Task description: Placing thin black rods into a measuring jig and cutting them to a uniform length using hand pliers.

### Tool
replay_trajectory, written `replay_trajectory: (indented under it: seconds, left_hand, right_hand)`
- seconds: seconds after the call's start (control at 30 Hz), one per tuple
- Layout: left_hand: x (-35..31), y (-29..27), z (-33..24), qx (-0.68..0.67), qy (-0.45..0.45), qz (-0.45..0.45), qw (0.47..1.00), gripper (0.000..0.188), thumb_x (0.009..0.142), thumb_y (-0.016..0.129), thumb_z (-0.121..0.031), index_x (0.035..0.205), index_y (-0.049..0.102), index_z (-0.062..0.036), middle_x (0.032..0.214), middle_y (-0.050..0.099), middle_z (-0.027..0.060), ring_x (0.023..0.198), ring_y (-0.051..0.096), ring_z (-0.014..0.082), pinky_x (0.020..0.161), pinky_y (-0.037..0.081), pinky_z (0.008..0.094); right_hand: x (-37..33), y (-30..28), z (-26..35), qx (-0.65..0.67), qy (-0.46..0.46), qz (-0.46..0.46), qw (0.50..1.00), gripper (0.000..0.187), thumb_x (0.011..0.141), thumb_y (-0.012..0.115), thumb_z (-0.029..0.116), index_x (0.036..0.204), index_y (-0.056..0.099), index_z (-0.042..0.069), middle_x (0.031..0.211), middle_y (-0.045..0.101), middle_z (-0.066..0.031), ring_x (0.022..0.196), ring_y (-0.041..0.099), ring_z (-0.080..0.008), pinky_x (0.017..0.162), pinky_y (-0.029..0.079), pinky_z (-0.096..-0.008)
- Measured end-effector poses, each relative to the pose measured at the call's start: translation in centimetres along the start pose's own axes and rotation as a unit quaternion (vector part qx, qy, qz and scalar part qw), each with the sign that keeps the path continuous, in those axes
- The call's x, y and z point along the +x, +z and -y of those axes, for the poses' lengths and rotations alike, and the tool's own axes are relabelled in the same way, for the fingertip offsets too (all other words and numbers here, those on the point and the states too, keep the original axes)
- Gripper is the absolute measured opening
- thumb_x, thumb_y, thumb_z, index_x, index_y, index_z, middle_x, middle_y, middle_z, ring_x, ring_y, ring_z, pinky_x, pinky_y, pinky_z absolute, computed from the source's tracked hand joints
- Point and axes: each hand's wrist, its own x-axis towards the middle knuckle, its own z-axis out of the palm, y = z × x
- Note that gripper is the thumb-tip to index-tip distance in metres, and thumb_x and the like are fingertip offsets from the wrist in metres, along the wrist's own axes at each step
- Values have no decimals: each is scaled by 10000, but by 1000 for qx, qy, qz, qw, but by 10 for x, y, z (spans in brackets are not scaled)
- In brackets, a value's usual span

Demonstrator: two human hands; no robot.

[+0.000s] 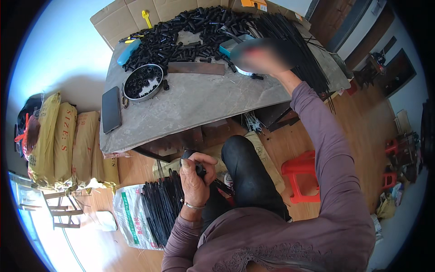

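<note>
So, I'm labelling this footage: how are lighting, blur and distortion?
Head view, lower left: glare washes out the brown floor around the brown wooden frame; head view, top: a smeared oval blurs the bare right hand, so its grip is unreadable; head view, middle: the bare left hand holding a black cylindrical part is clearer; head view, far right: upright lines tilt near a curved black rim.
</note>
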Motion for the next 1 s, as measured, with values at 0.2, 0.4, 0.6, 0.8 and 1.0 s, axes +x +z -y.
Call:
replay_trajectory:
  seconds: [0.2,0.4,0.6,0.8,1.0]
  left_hand:
    - [0,0,3,-3,-7,-7,1000,657,977,294,-573,835,577,3,484,346,-19,427,289,74,428,246,234]
    - [-3,0,2,-2,-20,-13,1000,648,982,292,-562,831,578,0,483,344,-18,426,288,78,431,249,234]
    - [0,-10,-2,-1,49,5,999,673,936,319,-630,954,568,-4,551,374,-7,494,351,100,486,303,246]
    - [7,-5,-16,79,105,-7,991,664,936,422,-580,1235,525,4,868,452,17,706,447,102,607,374,242]
    - [-3,-1,-9,145,172,-34,974,549,998,375,-468,1250,544,-10,900,478,7,721,436,86,627,365,222]
  right_hand:
    - [4,-1,-6,-9,-31,3,999,247,704,657,211,737,676,-33,688,657,-136,621,610,-214,615,454,-313]
    - [10,6,-18,0,-34,-9,999,267,712,656,225,771,656,-35,663,628,-108,594,586,-193,582,441,-307]
    - [-71,13,42,342,89,216,910,187,848,557,201,709,488,97,638,469,20,555,452,-76,555,404,-283]
    - [-179,68,85,533,56,330,777,252,899,490,233,700,438,87,634,391,20,544,394,-86,544,366,-273]
    - [-230,104,107,523,51,250,813,231,909,519,233,744,495,74,660,450,6,569,432,-96,548,374,-266]
